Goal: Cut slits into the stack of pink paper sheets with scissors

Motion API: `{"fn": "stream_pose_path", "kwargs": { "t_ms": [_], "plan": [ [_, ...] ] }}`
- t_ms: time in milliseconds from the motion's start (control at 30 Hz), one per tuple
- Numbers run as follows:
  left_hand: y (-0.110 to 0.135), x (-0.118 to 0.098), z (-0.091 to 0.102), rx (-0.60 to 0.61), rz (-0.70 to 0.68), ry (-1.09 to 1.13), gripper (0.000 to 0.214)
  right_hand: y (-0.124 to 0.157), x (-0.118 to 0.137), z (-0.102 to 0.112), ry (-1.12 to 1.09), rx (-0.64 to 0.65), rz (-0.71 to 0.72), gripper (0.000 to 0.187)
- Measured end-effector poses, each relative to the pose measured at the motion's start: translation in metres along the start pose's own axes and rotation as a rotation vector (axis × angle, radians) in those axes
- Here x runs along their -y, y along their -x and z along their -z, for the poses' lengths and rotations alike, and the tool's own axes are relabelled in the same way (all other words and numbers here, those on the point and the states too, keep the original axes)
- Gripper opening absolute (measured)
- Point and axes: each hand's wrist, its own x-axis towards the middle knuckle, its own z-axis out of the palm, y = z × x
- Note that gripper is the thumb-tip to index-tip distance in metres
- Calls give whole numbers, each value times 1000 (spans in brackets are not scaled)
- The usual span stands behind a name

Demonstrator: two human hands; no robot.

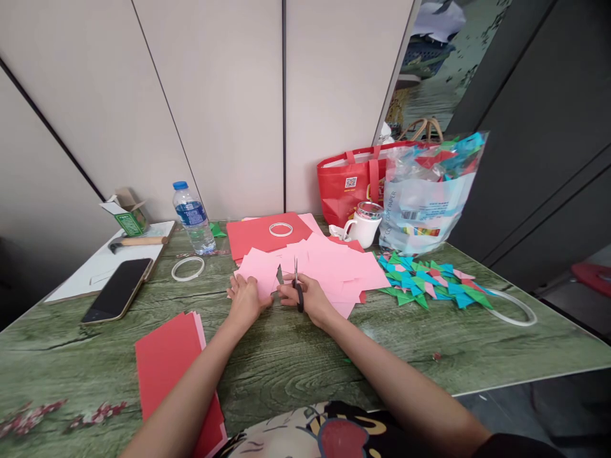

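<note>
My right hand (308, 299) is closed round the black handles of a pair of scissors (296, 286), whose blades point away from me. Just left of it, my left hand (245, 299) grips a sheet of pink paper (260, 270) near its lower edge. A heap of cut pink paper pieces (329, 261) spreads behind and to the right of both hands. Behind the heap lies a stack of red paper (248, 235), with a white tape ring (280, 229) on top. My left forearm partly covers another red and pink paper stack (167, 356).
At left are a phone (119, 289), a hammer (138, 242), a small green box (130, 219), a water bottle (193, 219) and a white ring (188, 268). At right stand a white mug (365, 227), a red bag (338, 184), a plastic bag (424, 203) and folded paper triangles (424, 280).
</note>
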Motion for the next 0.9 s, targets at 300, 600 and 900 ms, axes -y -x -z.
{"fn": "stream_pose_path", "kwargs": {
  "t_ms": [300, 600, 900],
  "plan": [
    [1, 0, 1, 5, -51, -31, 46, -3, 1, 4, -185, 75, -105, 40],
    [-7, 4, 18, 36, -63, 12, 29, -5, 1, 7, -366, 193, -250, 37],
    [3, 3, 15, 46, -187, -11, 42, -6, -2, 8, -364, 126, -255, 26]
  ]
}}
